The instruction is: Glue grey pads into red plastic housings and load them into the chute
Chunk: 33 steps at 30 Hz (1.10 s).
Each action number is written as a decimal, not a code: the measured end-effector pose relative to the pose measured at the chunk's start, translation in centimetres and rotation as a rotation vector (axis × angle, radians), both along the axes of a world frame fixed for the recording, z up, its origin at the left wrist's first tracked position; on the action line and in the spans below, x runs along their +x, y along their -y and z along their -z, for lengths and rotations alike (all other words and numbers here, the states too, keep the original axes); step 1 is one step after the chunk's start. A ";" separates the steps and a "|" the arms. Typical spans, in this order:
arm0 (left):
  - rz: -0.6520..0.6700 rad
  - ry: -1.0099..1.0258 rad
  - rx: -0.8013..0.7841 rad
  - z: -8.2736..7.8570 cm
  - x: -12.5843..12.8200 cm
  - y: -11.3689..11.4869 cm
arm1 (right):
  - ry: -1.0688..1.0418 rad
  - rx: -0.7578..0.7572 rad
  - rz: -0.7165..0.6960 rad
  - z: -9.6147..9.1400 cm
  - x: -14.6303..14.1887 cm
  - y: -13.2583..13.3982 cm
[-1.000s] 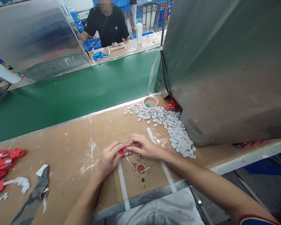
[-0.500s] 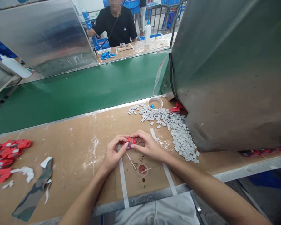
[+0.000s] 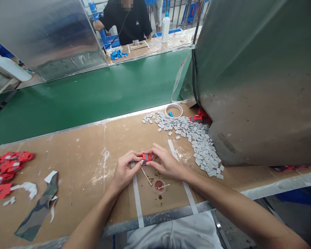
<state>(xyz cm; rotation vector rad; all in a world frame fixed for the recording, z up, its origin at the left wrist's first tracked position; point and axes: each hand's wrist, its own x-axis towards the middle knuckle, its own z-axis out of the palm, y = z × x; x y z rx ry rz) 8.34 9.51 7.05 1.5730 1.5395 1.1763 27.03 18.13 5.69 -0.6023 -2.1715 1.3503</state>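
Observation:
Between my two hands is a small red part with a grey band, held just above the bench. My left hand pinches its left side with thumb and fingers. On the other side, my right hand grips it the same way, its fingers partly hiding the part. Below them lies a cotton swab on the brown bench top. A small clear cup with reddish liquid stands nearby, and another thin stick leans in it.
Many small grey tiles spread to the right, beside a tape roll. Red parts are heaped at left near a camouflage strip. A green belt runs behind. A metal housing bounds the right. A person sits opposite.
The red part has turned slightly in my fingers, and its grey-banded face shows more plainly. Both hands keep their hold. The view has shifted a little.

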 end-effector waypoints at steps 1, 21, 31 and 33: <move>-0.001 -0.005 0.002 0.0 0.0 0.1 | 0.006 0.017 0.002 0.1 0.0 0.1; 0.021 -0.055 -0.014 -0.2 -0.2 -0.1 | -0.052 0.040 -0.042 0.2 0.0 -0.6; 0.005 -0.029 -0.010 -0.1 0.0 -0.2 | -0.032 0.115 -0.006 0.1 -0.2 -0.3; -0.015 -0.016 0.020 -0.1 0.1 -0.3 | -0.089 -0.052 0.046 0.1 -0.3 -0.2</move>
